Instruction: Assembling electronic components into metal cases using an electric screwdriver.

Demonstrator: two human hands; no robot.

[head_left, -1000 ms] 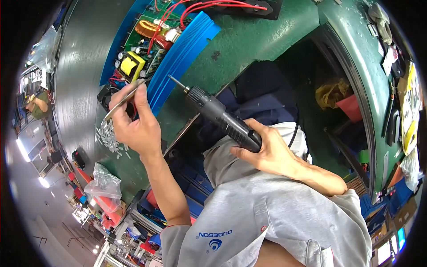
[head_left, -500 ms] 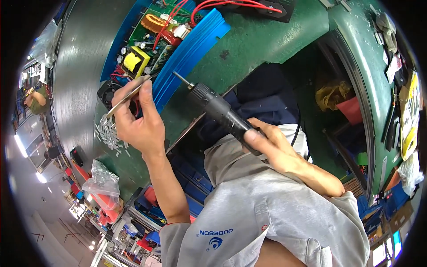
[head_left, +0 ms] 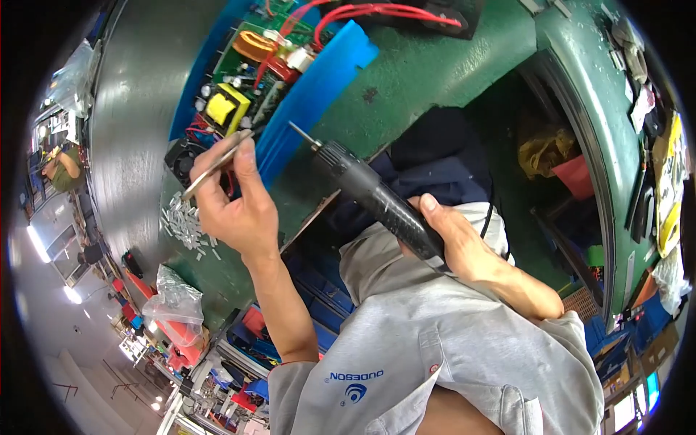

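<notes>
left hand (head_left: pixel 232 210) pinches metal tweezers (head_left: pixel 215 164) raised just over the green circuit board (head_left: pixel 243 80) in its blue tray (head_left: pixel 319 83); right hand (head_left: pixel 453 239) grips a black electric screwdriver (head_left: pixel 370 192), bit aimed at the board but apart. seems a screw is being placed; next calls for seating it, then aligning the bit.
</notes>
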